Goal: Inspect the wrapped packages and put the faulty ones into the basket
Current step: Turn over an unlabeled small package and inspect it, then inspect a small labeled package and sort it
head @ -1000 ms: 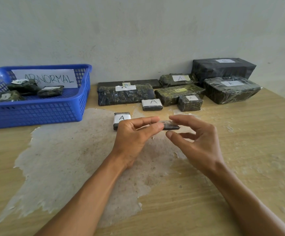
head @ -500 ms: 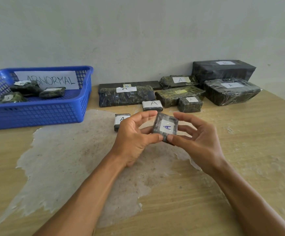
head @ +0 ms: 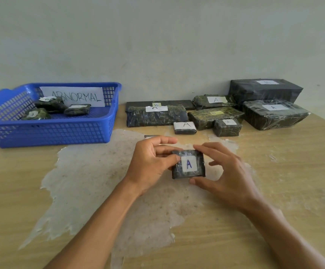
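Note:
A small dark wrapped package [head: 194, 171] with a white label marked A is held above the table, its labelled face turned toward me. My left hand [head: 150, 164] grips its left edge, thumb on the label. My right hand [head: 223, 173] pinches its right side, thumb under the lower corner and fingers over the top. The blue basket [head: 47, 133] with an ABNORMAL sign stands at the back left and holds three small wrapped packages [head: 76, 110]. Another small package [head: 151, 136] is mostly hidden behind my left hand.
Several wrapped packages of different sizes lie along the wall at the back right, such as a long one [head: 156, 116], a small A one [head: 185, 128] and a large box [head: 274, 114]. The wooden table has a pale worn patch [head: 92, 181].
The small package went from edge-on and flat between my fingers to upright with its A label facing me. Both hands have drawn it nearer and lower.

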